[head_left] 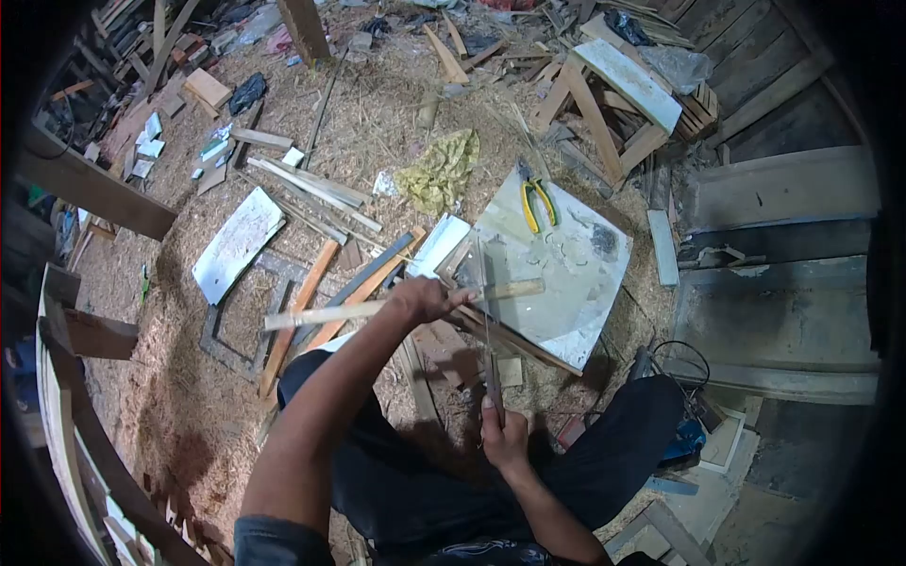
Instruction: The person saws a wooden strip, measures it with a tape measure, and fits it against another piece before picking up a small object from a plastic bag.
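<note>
My left hand [422, 300] is closed over a pale wooden strip [330, 313], which lies crosswise with its right end on a worn whitish board [590, 283]. My right hand [505, 436] grips the near end of what looks like a handsaw [490, 363]. Its thin blade, seen nearly edge-on, points away from me and crosses the strip just right of my left hand. Farther up the board rest pliers with yellow-green handles [539, 205].
Sawdust and wood scraps cover the ground. Left of me lie orange-brown strips [300, 311] and a white panel [238, 243]. Beyond the board is a crumpled yellow cloth [439, 172]. A wooden stand [628, 85] is at the upper right, with wooden panels [774, 311] along the right.
</note>
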Demonstrator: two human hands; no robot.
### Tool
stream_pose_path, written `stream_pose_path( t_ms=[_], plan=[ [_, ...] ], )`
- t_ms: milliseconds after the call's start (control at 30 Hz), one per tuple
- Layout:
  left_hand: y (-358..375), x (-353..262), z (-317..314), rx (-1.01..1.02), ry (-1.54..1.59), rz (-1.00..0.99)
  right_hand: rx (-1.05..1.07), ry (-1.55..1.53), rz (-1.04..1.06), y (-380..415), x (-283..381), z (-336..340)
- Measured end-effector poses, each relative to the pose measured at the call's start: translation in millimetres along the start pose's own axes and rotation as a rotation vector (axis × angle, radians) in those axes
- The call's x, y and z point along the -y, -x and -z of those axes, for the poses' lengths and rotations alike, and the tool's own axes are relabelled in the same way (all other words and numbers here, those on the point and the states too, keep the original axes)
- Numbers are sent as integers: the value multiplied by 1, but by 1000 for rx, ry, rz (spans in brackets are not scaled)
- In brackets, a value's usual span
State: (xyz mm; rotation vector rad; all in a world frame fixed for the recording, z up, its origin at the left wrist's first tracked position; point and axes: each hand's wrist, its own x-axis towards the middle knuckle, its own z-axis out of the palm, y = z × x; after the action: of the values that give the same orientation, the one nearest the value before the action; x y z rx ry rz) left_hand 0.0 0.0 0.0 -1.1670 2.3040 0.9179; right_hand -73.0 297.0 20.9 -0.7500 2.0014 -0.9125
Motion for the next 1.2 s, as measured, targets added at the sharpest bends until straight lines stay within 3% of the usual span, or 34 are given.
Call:
stream_pose_path(
  t_ms=[67, 100, 200, 300, 467, 633, 733, 833, 900, 1000, 1067, 1200],
  plan=[
    [13, 4, -9, 43, -28, -4, 13, -14, 21, 21, 8, -2],
    [-41, -6, 18, -94, -28, -74, -51, -7, 125, -49, -4, 2],
    [-8, -4, 6, -56, -48, -61, 14, -88, -21, -14, 21, 20],
    [1, -8, -4, -192, -76, -72, -5, -164, 25, -20, 0, 19],
    [-7, -14, -22, -173, 186, 172, -1, -234, -3, -22, 4, 14],
    [-7, -22, 2, -208, 185, 170, -21, -236, 9, -34, 22, 27],
    [-1, -30, -2, -361, 181, 243, -82, -158, 117, -37, 24, 30],
    [-16, -27, -28, -688, 215, 194, -123, -102, 172, -38, 16, 31],
    [-21, -35, -36, -817, 212, 0, -165, -81, 193, -38, 15, 29],
    [-31, -63, -41, -904, 207, -324, -279, -102, 128, -36, 12, 37],
    [-40, -82, -50, -859, 146, -380, -275, -107, -4, -34, 0, 52],
    [-56, -119, -56, -794, 86, -466, -372, -130, 29, -39, 7, 77]
  ],
)
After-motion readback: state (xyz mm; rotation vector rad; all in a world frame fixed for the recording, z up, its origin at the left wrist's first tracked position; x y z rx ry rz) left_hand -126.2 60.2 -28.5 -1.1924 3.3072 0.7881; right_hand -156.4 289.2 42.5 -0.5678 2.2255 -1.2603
